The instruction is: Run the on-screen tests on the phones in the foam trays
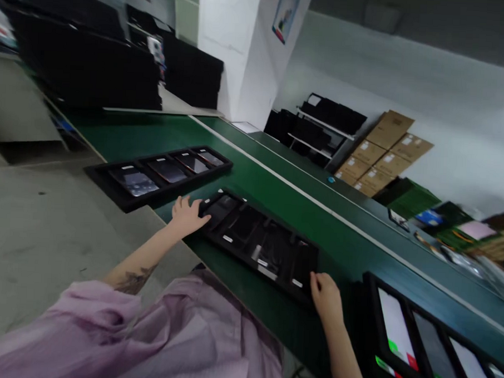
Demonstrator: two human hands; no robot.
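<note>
A black tray (249, 256) with several compartments lies on the green bench in front of me. Dark, glossy flat panels that look like phones or phone screens fill it, with small white labels near its edges. My left hand (188, 215) is at the tray's left end, fingers spread, with the thumb reaching over the corner. At the right end, my right hand (326, 295) is closed on the tray's edge, its fingertips partly hidden. A second black tray (136, 203) with similar panels sits to the left, jutting over the bench's near edge.
At the lower right stands another black tray (370, 305) holding panels with white, green and red faces. A pale line (277, 182) runs along the green bench (125, 130). Cardboard boxes (374, 155) and a black-laden rack (321, 125) are beyond it, near a white pillar (228, 48).
</note>
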